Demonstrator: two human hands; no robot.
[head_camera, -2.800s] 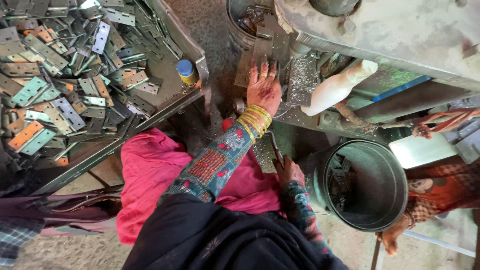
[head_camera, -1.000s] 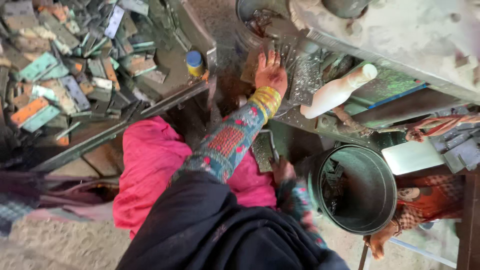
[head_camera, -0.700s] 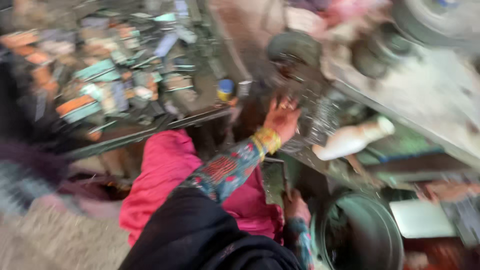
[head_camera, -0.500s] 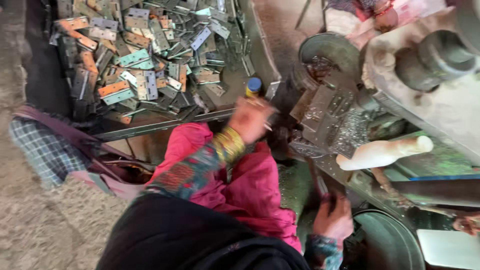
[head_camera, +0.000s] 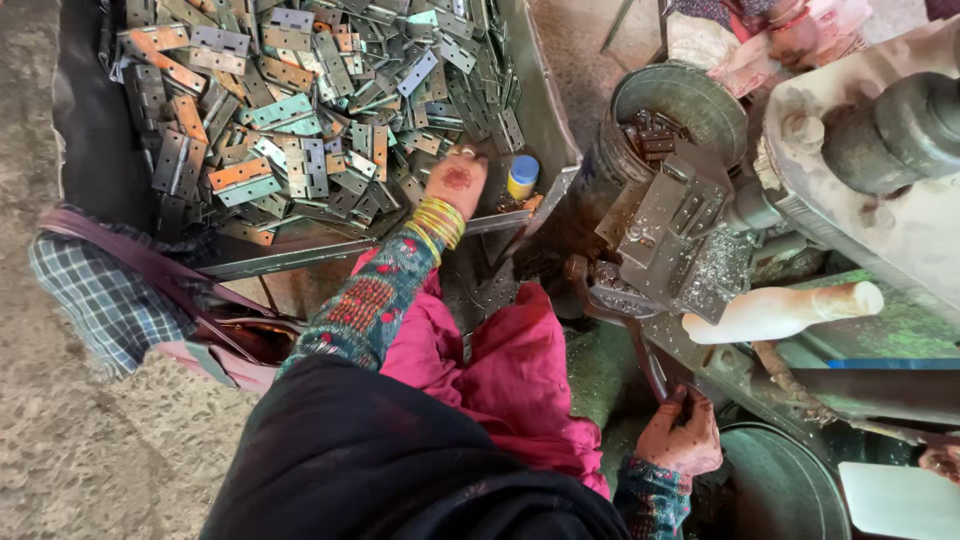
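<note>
Closest to me, low at my right side, my right hand (head_camera: 682, 440) is closed in a fist round the end of a dark metal lever (head_camera: 645, 362). The lever runs up and away from that hand toward the press. My pink skirt (head_camera: 500, 370) lies between my two arms.

Further out, my left hand (head_camera: 455, 180) is stretched forward and left, palm down, with the yellow bangles (head_camera: 438, 220) at the wrist. Its fingers curl down into the near edge of the heap of hinges (head_camera: 300, 110), flat grey, green and orange plates lying every way in the metal tray (head_camera: 548, 135). The fingertips are hidden among the hinges, so I cannot tell whether one is pinched yet or the hand is only resting on them. Just right of this hand, inside the tray's corner, stands a small bottle (head_camera: 522, 177) with a blue cap.

As I judge it, this is the picking step: one hand at the stock, the other waiting on the lever. Getting a single hinge free would call for parting it from its neighbours, since they overlap.

Beyond my right hand sit the press's drilled steel plate (head_camera: 672, 232) and a pale handle (head_camera: 780, 310). Farther still is a round tin (head_camera: 690, 95) holding dark parts.
</note>
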